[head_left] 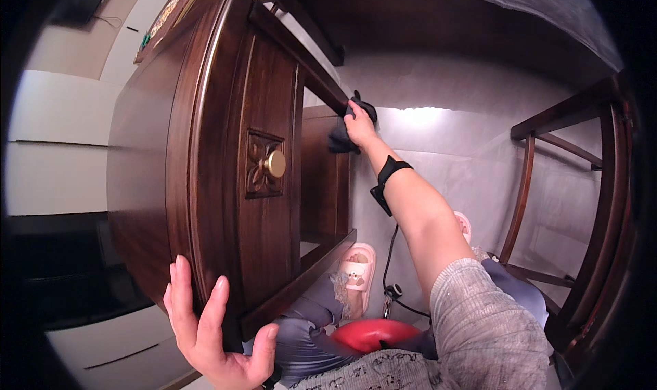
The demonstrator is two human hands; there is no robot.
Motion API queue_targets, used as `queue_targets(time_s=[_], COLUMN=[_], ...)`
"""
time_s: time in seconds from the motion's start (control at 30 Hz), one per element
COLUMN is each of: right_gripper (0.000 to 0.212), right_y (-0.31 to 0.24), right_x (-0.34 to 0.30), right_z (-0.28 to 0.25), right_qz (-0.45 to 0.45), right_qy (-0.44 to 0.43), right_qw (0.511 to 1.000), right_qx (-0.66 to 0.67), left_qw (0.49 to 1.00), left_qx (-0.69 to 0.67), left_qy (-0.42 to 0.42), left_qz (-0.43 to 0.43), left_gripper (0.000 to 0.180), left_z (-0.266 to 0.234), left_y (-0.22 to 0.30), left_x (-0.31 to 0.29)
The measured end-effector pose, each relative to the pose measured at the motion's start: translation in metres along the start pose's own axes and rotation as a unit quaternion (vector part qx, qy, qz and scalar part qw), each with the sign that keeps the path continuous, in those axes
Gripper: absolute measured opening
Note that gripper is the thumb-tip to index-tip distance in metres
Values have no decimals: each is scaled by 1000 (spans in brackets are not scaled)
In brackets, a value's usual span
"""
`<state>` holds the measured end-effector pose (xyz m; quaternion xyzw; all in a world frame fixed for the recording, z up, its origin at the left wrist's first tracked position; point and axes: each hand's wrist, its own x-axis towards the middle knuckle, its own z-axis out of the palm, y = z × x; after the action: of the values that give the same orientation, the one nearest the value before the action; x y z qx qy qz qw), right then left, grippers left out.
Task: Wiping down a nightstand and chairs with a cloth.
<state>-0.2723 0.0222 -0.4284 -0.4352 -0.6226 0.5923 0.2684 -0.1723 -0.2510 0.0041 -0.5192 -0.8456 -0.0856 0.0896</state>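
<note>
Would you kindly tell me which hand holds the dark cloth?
The right hand, farther forward, holds the dark cloth; the left hand, spread beside the wooden cabinet, holds nothing.

Right hand [360,126] holds dark cloth [342,141] at far edge of brown wood cabinet [147,144]. Left hand [219,345] has fingers spread, by near corner of cabinet; can't tell if touching. Round gold knob [275,163] on cabinet front. Black band [395,172] on right arm [428,215]. Pink slipper [366,280] beside cabinet. Red round thing [376,333] low down. Wood frame [561,115] well apart, on right.
</note>
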Motion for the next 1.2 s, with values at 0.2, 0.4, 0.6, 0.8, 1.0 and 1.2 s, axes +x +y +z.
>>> queue_targets(time_s=[0.2,0.4,0.6,0.8,1.0,1.2], right_gripper=[45,42,35,30,39,41], right_y=[-19,-4,25,-40,-82,-169], right_x=[-108,-182,-136,-151,-154,-242], right_z=[27,53,4,-31,-76,-72], right_qz=[-190,-325,-264,-37,-49,-118], right_qy=[-230,-492,-175,-207,-243,-336], right_qw=[866,672,793,801,865,801], right_qx=[-401,-448,-521,-561,-437,-482], left_qw=[1000,1000,997,992,989,986], left_qx=[-5,-10,-29,22,34,52], left_qy=[8,12,49,108,125,118], left_qz=[-1,23,47,55,76,104], left_gripper=[60,50,45,41,48,55], left_z=[8,0,6,5,4,15], left_y=[-18,-18,-9,-20,-25,-35], left_x=[-2,3,10,-2,10,-6])
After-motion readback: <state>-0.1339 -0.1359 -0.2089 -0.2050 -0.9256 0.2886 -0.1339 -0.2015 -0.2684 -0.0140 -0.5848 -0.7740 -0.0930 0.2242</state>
